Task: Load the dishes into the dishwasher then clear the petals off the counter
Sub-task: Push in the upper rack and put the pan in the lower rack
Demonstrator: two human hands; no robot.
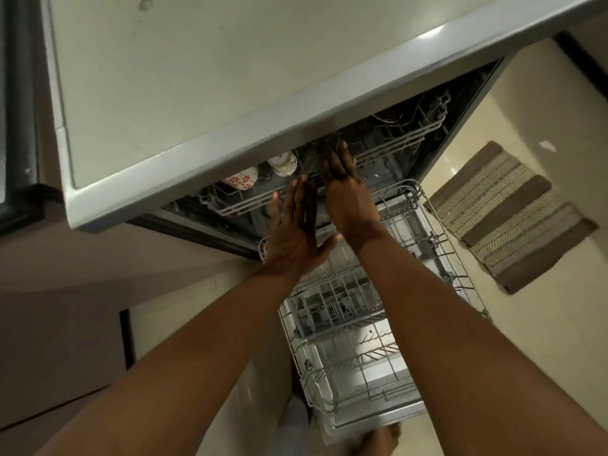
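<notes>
Hands: left [292,238] flat, holding nothing; right [342,179] grip unclear; two cups [241,179] in upper rack [388,149].

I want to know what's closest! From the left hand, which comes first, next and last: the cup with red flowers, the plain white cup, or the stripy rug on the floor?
Measured from the left hand in the head view:
1. The cup with red flowers, in the upper rack, just up and left of the fingertips.
2. The plain white cup, beside it, slightly farther up.
3. The stripy rug, on the floor far to the right.

Upper rack [378,149] holds cups [241,179] (two)
</notes>
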